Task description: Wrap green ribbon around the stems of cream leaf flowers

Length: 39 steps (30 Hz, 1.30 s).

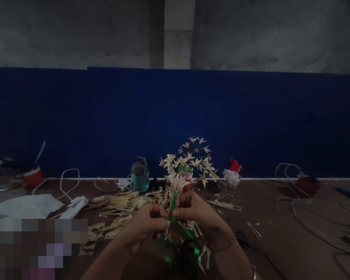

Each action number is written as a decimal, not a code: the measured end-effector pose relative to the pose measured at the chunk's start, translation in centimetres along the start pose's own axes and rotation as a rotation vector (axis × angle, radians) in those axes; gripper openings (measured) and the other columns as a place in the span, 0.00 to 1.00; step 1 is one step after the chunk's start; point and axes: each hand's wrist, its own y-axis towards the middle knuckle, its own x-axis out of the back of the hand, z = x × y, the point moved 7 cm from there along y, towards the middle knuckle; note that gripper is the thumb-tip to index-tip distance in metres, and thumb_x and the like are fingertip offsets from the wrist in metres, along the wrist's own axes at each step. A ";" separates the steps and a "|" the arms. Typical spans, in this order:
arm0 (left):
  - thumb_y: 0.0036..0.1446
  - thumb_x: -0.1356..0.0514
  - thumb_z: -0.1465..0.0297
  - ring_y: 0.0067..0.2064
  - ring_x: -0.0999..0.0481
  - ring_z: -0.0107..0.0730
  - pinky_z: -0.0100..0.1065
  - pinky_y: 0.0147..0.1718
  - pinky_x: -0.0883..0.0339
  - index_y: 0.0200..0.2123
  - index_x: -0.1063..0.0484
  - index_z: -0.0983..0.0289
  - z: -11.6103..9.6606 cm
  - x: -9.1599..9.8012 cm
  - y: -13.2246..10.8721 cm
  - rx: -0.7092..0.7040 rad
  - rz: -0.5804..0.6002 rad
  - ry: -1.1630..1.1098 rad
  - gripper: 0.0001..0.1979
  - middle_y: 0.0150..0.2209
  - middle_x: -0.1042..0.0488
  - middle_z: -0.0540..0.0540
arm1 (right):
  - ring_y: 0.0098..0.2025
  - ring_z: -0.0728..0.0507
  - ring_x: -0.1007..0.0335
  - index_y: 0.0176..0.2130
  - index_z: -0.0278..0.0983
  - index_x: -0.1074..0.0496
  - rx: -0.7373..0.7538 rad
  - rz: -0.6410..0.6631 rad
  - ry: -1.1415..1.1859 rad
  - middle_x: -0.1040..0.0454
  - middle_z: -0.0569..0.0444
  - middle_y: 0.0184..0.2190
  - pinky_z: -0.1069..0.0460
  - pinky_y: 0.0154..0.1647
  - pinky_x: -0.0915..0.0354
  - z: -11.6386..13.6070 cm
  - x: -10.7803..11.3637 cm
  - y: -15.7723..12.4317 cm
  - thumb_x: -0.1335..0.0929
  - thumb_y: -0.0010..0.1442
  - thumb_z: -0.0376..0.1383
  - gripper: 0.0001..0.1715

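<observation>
A pale flower (177, 186) with a green stem stands upright between my two hands. My left hand (148, 225) is closed, its thumb and fingers pinching the lower stem. Higher on the stem, the thumb and fingers of my right hand (194, 210) are closed round it too. Green shiny ribbon (189, 234) hangs in a loop below my hands. Just behind the flower, a red and white cup (186, 179) holds a bunch of pale flowers (196, 161). Dried husk strips (119, 204) lie spread to the left of my hands and beneath them.
A teal and black container (140, 177) stands behind the husks. White sheets (27, 206) and a red cup (33, 177) are at the left. A white plastic bag (231, 178) sits behind right. Cables (303, 223) and a dark red object (307, 186) lie at the right.
</observation>
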 end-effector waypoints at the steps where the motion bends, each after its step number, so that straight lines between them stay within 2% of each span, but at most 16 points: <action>1: 0.30 0.36 0.69 0.13 0.44 0.16 0.22 0.13 0.55 0.18 0.37 0.65 0.0 0.1 0.0 0.000 -0.019 0.019 0.12 0.12 0.38 0.43 | 0.17 0.55 0.43 0.22 0.31 0.29 -0.005 -0.013 -0.021 0.34 0.59 0.17 0.58 0.18 0.46 0.1 0.1 -0.1 0.26 0.42 0.39 0.14; 4: 0.32 0.38 0.69 0.13 0.46 0.17 0.23 0.13 0.56 0.19 0.37 0.64 -0.2 0.4 0.0 -0.028 -0.084 0.113 0.10 0.13 0.39 0.42 | 0.18 0.54 0.44 0.20 0.32 0.32 -0.009 -0.054 -0.090 0.35 0.59 0.16 0.58 0.19 0.45 0.5 0.0 -0.1 0.27 0.42 0.38 0.14; 9: 0.37 0.44 0.73 0.18 0.42 0.20 0.24 0.18 0.50 0.16 0.35 0.66 -2.0 0.9 -0.4 -0.240 -0.274 0.454 0.03 0.15 0.38 0.45 | 0.18 0.54 0.44 0.20 0.31 0.32 -0.061 -0.187 -0.252 0.37 0.60 0.15 0.57 0.19 0.47 0.2 0.4 0.2 0.30 0.43 0.33 0.08; 12: 0.38 0.45 0.73 0.18 0.42 0.21 0.25 0.17 0.51 0.16 0.35 0.66 -2.2 1.0 -0.5 -0.263 -0.335 0.514 0.04 0.14 0.40 0.45 | 0.19 0.53 0.44 0.21 0.31 0.31 -0.064 -0.236 -0.288 0.36 0.59 0.15 0.57 0.19 0.47 -0.1 0.5 0.5 0.32 0.43 0.32 0.05; 19: 0.38 0.43 0.69 0.15 0.43 0.19 0.24 0.14 0.52 0.15 0.35 0.66 -1.4 0.8 -0.3 -0.159 -0.266 0.377 0.07 0.12 0.40 0.44 | 0.18 0.54 0.45 0.19 0.31 0.33 -0.095 -0.290 -0.392 0.38 0.60 0.14 0.57 0.19 0.48 0.6 0.7 0.0 0.32 0.44 0.30 0.05; 25: 0.36 0.40 0.69 0.12 0.45 0.17 0.22 0.11 0.54 0.20 0.35 0.65 -0.4 0.9 0.0 -0.001 -0.178 0.231 0.06 0.12 0.39 0.42 | 0.17 0.54 0.45 0.16 0.34 0.37 -0.016 -0.164 -0.194 0.41 0.61 0.13 0.57 0.17 0.46 1.0 0.2 -0.1 0.29 0.42 0.36 0.14; 28: 0.37 0.40 0.70 0.12 0.46 0.16 0.22 0.11 0.51 0.19 0.34 0.65 -0.8 0.9 -0.1 -0.048 -0.178 0.294 0.06 0.13 0.40 0.42 | 0.16 0.54 0.45 0.16 0.34 0.36 -0.030 -0.191 -0.157 0.41 0.61 0.13 0.57 0.16 0.46 0.6 0.5 0.0 0.28 0.41 0.37 0.15; 33: 0.42 0.42 0.70 0.16 0.40 0.20 0.24 0.15 0.47 0.20 0.34 0.66 -1.6 0.7 -0.6 -0.225 -0.249 0.440 0.05 0.15 0.37 0.45 | 0.16 0.54 0.45 0.18 0.32 0.32 -0.140 -0.230 -0.298 0.38 0.59 0.13 0.57 0.16 0.48 0.0 0.9 0.0 0.29 0.44 0.35 0.10; 39: 0.43 0.43 0.68 0.19 0.36 0.25 0.25 0.17 0.47 0.20 0.32 0.67 -1.9 0.2 -1.4 -0.285 -0.294 0.540 0.07 0.17 0.34 0.49 | 0.17 0.54 0.47 0.17 0.31 0.33 -0.116 -0.281 -0.379 0.38 0.59 0.13 0.57 0.17 0.49 0.6 0.8 -0.1 0.32 0.44 0.31 0.08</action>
